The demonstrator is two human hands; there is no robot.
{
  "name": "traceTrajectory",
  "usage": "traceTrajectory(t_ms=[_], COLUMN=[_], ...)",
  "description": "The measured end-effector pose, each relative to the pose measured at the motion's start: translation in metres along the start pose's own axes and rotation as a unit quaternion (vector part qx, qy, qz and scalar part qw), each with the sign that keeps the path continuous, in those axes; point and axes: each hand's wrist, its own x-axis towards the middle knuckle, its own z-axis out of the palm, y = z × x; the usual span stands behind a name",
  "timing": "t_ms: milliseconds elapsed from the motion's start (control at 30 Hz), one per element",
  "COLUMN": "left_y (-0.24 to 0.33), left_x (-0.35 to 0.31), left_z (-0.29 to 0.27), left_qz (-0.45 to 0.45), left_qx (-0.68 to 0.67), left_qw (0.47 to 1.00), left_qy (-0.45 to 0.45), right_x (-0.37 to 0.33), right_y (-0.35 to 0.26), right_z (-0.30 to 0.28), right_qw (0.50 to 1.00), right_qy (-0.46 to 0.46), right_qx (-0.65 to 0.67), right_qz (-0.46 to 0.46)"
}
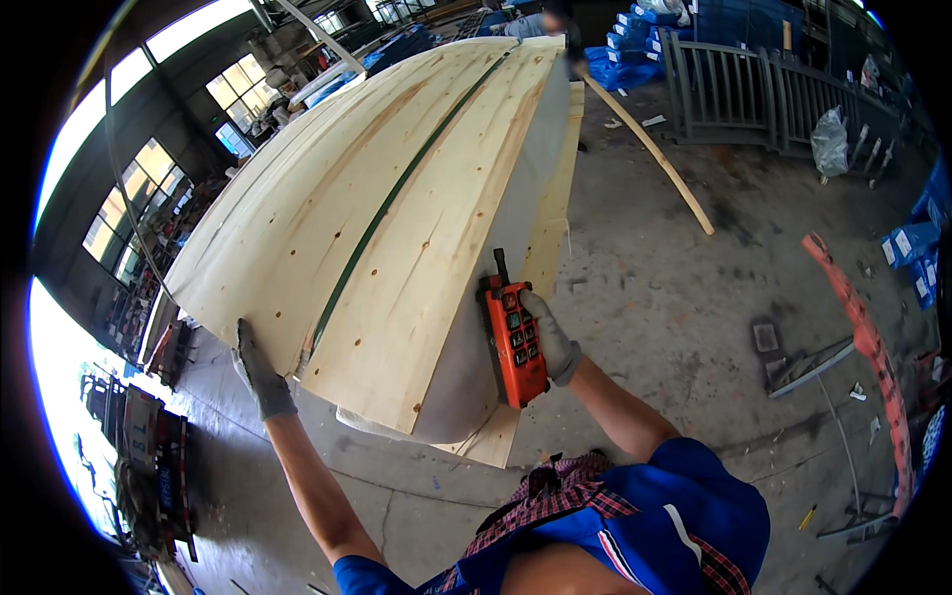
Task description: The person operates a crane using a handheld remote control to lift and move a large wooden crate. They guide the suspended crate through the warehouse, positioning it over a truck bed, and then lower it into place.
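Note:
A long bundle fills the middle, topped with pale knotty wooden boards (327, 213) and wrapped in whitish sheeting (466, 382) along its side. A dark green strap (397, 188) runs lengthwise over the boards. At the near left corner, my gloved left hand (260, 372) rests against the boards' edge, its fingers stretched out. My gloved right hand (553, 339) grips an orange crane remote control (518, 347) with black buttons and a short black aerial, held upright beside the bundle's right side. Part of that hand's fingers is hidden behind the remote.
Another person (555, 20) stands at the bundle's far end, beside a long wooden pole (650, 149). Grey metal railings (724, 94) and blue wrapped packages (635, 45) lie at the back right. A red wrapped bar (873, 357) is on the right; a cart-like machine (149, 456) stands left.

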Motion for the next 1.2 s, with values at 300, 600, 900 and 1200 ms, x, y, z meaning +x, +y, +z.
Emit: traceTrajectory(t_ms=[300,600,900,1200], left_y=[0.009,-0.001,0.0,0.001], left_x=[-0.007,0.007,0.008,0.003], left_z=[0.008,-0.007,-0.013,-0.015], left_qz=[-0.009,-0.007,0.02,0.037], left_qx=[-0.023,-0.042,-0.023,-0.027], left_qw=[0.999,0.997,0.994,0.995], left_qy=[-0.022,-0.057,-0.104,-0.088], right_x=[-0.006,-0.004,-0.002,0.003], right_y=[0.024,0.041,0.045,0.051], right_z=[-0.031,-0.062,-0.073,-0.072], right_qw=[0.999,0.998,0.995,0.996], right_qy=[-0.032,-0.016,-0.043,-0.011], right_qx=[-0.021,-0.033,-0.065,-0.06], right_qz=[-0.022,-0.042,-0.057,-0.068])
